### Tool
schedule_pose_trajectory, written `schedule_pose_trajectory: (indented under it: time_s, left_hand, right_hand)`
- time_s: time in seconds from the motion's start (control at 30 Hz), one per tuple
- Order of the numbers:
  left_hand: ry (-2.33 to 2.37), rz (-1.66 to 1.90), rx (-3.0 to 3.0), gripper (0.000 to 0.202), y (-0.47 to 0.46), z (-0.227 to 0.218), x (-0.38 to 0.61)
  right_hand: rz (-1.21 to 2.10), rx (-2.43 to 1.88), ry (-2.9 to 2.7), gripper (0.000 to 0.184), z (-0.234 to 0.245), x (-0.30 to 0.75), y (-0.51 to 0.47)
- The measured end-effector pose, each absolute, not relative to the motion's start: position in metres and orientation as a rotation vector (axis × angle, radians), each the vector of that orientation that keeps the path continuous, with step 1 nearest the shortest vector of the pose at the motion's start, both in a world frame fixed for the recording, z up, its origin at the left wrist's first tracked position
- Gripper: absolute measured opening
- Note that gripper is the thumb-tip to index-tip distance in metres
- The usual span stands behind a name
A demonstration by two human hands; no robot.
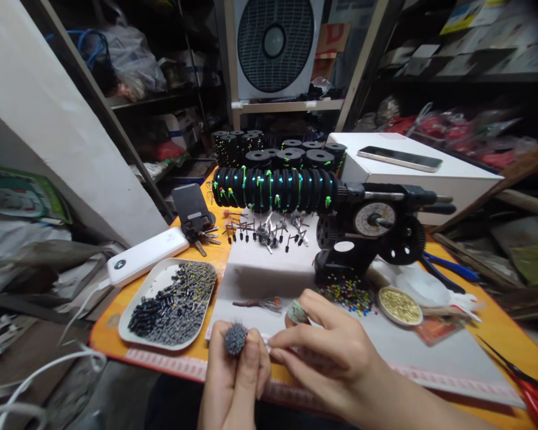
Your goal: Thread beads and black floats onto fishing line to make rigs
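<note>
My left hand (240,376) is closed around a dark grey bristly bundle (236,339), whose rounded end shows above the fingers. Close beside it, my right hand (336,349) pinches with thumb and forefinger; a thin whitish thing seems to lie at the fingertips, too small to name. A pale green wrap (297,312) covers one right fingertip. Just beyond both hands, a thin brown piece with a frayed, orange-flecked end (262,304) lies on the white sheet (251,275). To the left, a white tray (124,325) holds many small grey and black pieces.
A black geared winder (376,221) carries a row of black spools (273,190) with green threads. Coloured beads (347,292) and a dish of gold pieces (401,306) lie at right, near blue-handled pliers (452,267) and red-handled scissors (535,400). A power bank (147,257) sits left.
</note>
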State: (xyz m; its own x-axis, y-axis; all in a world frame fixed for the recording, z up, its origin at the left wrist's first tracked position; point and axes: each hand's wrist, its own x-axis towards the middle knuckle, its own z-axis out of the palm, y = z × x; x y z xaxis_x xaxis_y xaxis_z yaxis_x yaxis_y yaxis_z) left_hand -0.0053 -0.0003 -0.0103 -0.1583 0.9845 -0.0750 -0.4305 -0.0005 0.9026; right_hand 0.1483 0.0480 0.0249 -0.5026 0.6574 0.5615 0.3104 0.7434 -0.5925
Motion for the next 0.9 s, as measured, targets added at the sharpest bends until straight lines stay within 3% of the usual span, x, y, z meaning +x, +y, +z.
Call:
schedule_pose_trajectory:
  time_s: [0.4, 0.73, 0.83, 0.9]
  left_hand:
    - [1.185, 1.365, 0.747, 0.041, -0.005, -0.009, 0.001]
    - [0.772, 1.843, 0.519, 0.039, 0.016, 0.008, 0.005]
    - [0.825, 1.855, 0.693, 0.017, 0.027, 0.013, -0.019]
    - [0.943, 1.733, 0.969, 0.02, 0.033, 0.013, -0.037]
  right_hand:
    - [0.654, -0.79, -1.962, 0.015, 0.026, 0.148, 0.047]
    - [0.567, -0.797, -1.964, 0.011, 0.022, 0.153, 0.044]
    - [0.603, -0.802, -1.903, 0.014, 0.027, 0.155, 0.05]
    - [0.686, -0.807, -1.865, 0.014, 0.03, 0.156, 0.052]
